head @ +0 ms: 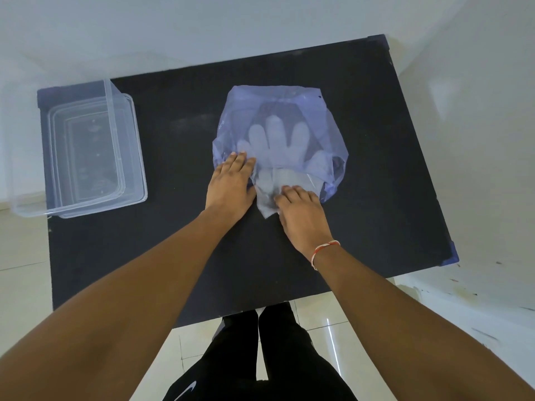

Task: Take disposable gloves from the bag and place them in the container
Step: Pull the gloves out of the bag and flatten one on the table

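Translucent gloves [276,140] lie in the bag [324,117], left hand [231,186] flat on it, right hand [301,209] pinching their cuffs.

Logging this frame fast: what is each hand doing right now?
Left hand: open, straight fingers pressing the bag edge.
Right hand: fingers curled on the glove cuff at the bag mouth; grip looks closed on it.
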